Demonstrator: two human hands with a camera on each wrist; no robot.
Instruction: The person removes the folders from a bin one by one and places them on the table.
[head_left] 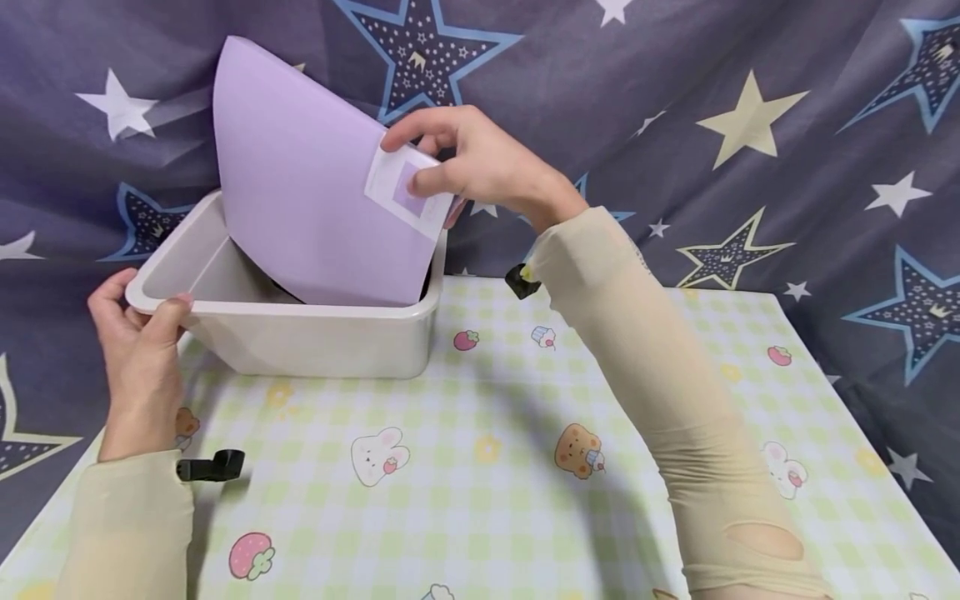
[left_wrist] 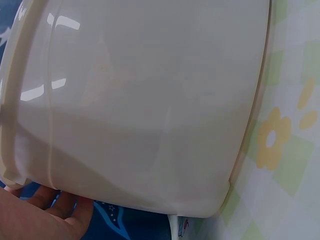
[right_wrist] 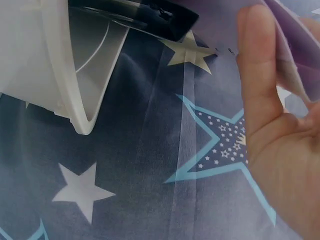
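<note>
A purple folder (head_left: 315, 175) stands tilted in a light grey plastic bin (head_left: 330, 342), its lower edge inside and its upper part bowed above the rim. My right hand (head_left: 487, 162) pinches the folder's right end, the thumb over its white label (head_left: 382, 183). At the bin's front left corner, my left hand (head_left: 142, 358) grips the rim, thumb on top. Its other fingers lie against the outer wall in the left wrist view. A dark glossy flat piece (right_wrist: 150, 20) shows near the bin's opening in the right wrist view. The folder hides most of the bin's inside.
The bin sits at the back left of a table with a green checked cloth (head_left: 480, 500). A dark star-patterned curtain (head_left: 637, 67) hangs right behind it. A black wrist mount (head_left: 212, 466) juts from my left sleeve.
</note>
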